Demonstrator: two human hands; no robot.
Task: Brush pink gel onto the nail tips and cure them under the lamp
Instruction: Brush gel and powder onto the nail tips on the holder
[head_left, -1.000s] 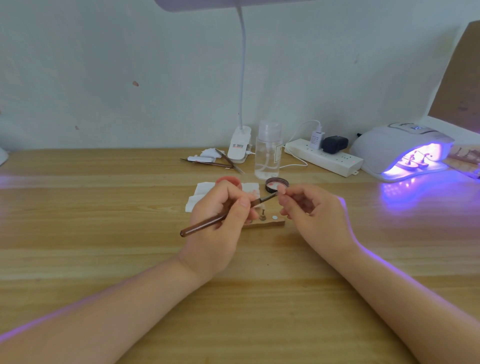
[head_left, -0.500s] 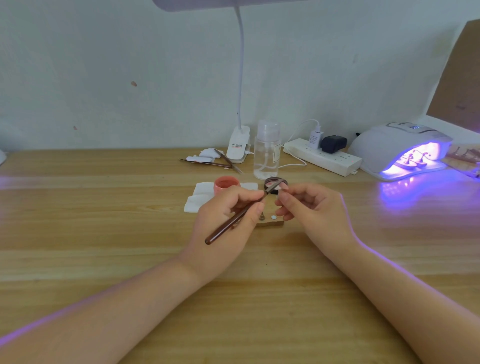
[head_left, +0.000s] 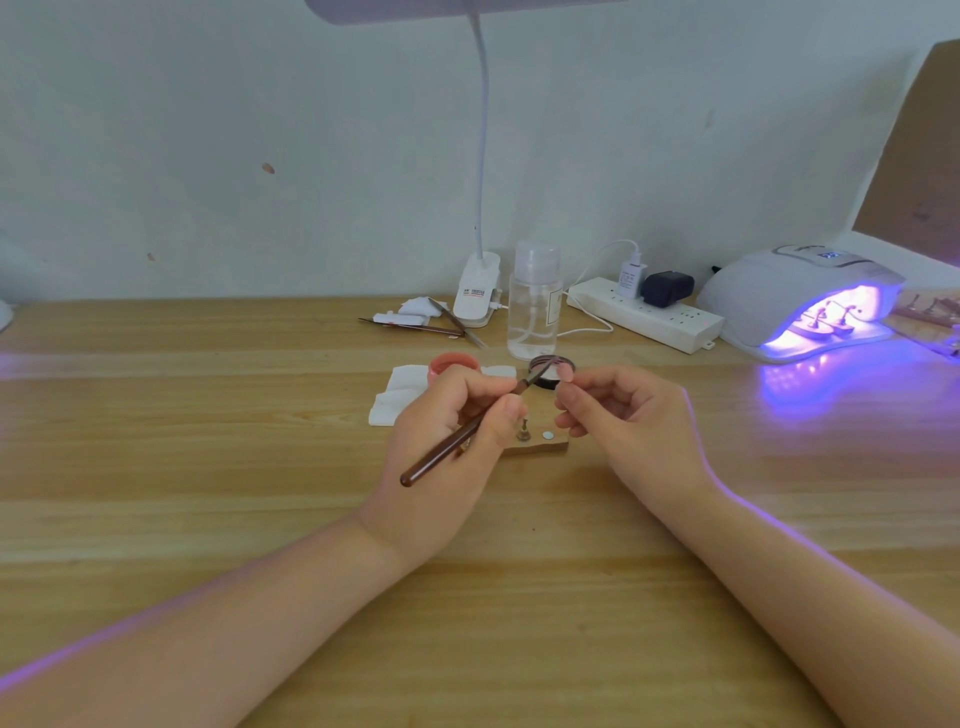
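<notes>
My left hand (head_left: 447, 447) grips a brown brush (head_left: 457, 441) like a pen, and its tip reaches the rim of the small dark gel pot (head_left: 553, 375). My right hand (head_left: 623, 421) pinches a small pale nail tip (head_left: 565, 372) between thumb and forefinger, right beside the pot. Below the hands lies a wooden holder (head_left: 543, 444) with a metal post and a round magnet. The pot's pink lid (head_left: 453, 365) sits on a white wipe (head_left: 397, 397). At the far right the white curing lamp (head_left: 795, 296) glows purple, with nail tips on stands (head_left: 831, 319) inside it.
A clear liquid bottle (head_left: 534, 306) stands behind the pot. A clip-on desk lamp (head_left: 477, 293), a power strip (head_left: 644, 314) with plugs, and tweezers with cotton pieces (head_left: 415, 319) lie along the wall. Purple light spills across the wooden table (head_left: 208, 467).
The brush has swung steeper, and its tip has moved from the pinched nail tip to the gel pot. My right hand has lifted slightly towards the pot.
</notes>
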